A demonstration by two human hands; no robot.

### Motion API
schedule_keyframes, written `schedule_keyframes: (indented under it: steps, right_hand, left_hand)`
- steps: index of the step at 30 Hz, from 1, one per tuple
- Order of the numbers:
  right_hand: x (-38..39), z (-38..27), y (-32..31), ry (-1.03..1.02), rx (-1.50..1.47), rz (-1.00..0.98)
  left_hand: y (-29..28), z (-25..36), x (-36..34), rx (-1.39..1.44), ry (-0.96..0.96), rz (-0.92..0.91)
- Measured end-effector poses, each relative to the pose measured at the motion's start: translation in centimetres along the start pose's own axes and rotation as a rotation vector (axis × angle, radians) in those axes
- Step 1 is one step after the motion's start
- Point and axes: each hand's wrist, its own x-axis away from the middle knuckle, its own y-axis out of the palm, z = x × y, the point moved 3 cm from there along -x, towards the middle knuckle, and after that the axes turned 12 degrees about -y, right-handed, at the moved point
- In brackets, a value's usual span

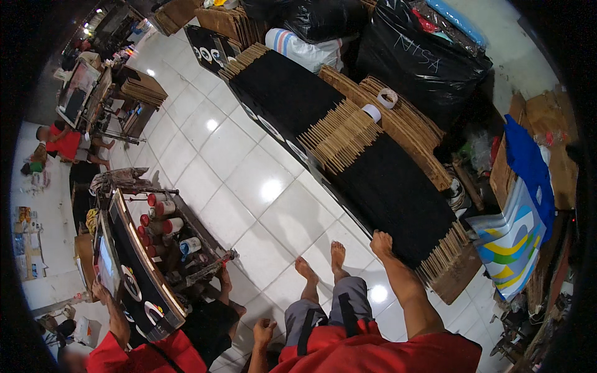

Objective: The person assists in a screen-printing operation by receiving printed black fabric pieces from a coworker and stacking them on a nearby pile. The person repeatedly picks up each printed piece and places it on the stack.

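Observation:
My right hand (381, 242) has its fingers closed on the near end of a long board (351, 210), beside black fabric (398, 199). The fabric lies over a long row of boards, with their bare wooden ends showing in bunches (339, 133) in the middle and at both ends. White printed shapes run along the side of the row. My left hand (264, 331) hangs low beside my left thigh, fingers curled; whether anything is in them is too small to tell. Two tape rolls (386, 97) sit on bare wooden boards behind the fabric.
At lower left, a co-worker in red (140, 351) holds a printing frame (109, 248) over a bench with tins (161, 208). Another person (62, 143) sits farther back. Black bags (416, 65) and blue cloth (528, 161) line the right. Tiled floor (236, 174) runs between.

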Motion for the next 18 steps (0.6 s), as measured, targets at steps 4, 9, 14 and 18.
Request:
schedule_keyframes:
  steps: [4, 9, 14, 18]
  right_hand:
    - [-0.6, 0.4, -0.9, 0.006, 0.009, 0.008]
    - [-1.0, 0.6, -1.5, 0.019, 0.025, -0.026]
    - [-0.9, 0.4, -2.9, 0.051, 0.04, -0.024]
    - [0.2, -0.8, -6.2, 0.068, -0.011, 0.078]
  left_hand:
    - [1.5, -2.9, 0.6, -0.06, -0.111, -0.008]
    - [2.3, -3.5, 1.3, 0.01, -0.122, -0.041]
    - [2.8, -2.2, 0.9, 0.057, -0.11, -0.028]
    - [3.8, -2.0, -0.2, 0.159, -0.068, -0.011]
